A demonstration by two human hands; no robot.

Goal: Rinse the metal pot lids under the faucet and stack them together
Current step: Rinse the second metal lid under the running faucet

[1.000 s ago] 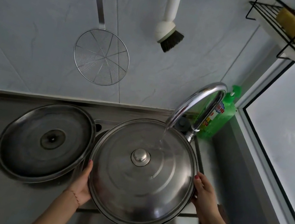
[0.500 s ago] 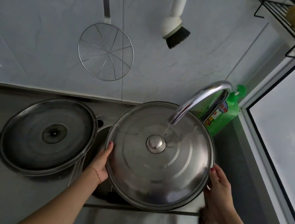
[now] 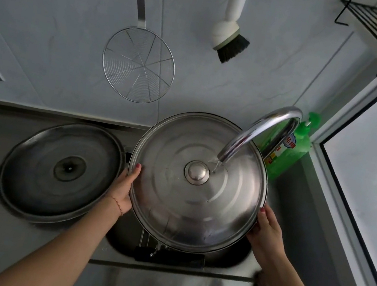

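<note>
On the steel table at the left a second pot lid (image 3: 60, 172) lies flat with its underside up, just beside the sink (image 3: 241, 260) and apart from the hands. The left hand (image 3: 124, 188) holds the near-left rim of the domed pot lid (image 3: 194, 194), thumb curled over the top edge and the fingers hidden beneath. This lid hangs over the sink basin, knob (image 3: 197, 172) upward, tilted a little toward the near side so that water drips off its near edge. The faucet (image 3: 257, 132) arches in from the far right, and its stream lands just right of the knob. The right hand (image 3: 266, 229) has the near-right rim in the same grip, thumb on top.

The lid looks like thin, stiff stainless steel: light for its width, but wet and smooth, so probably slippery. The rolled rim, taken at opposite sides, seems the surest hold; the knob would serve for a one-handed carry to the other lid.
</note>
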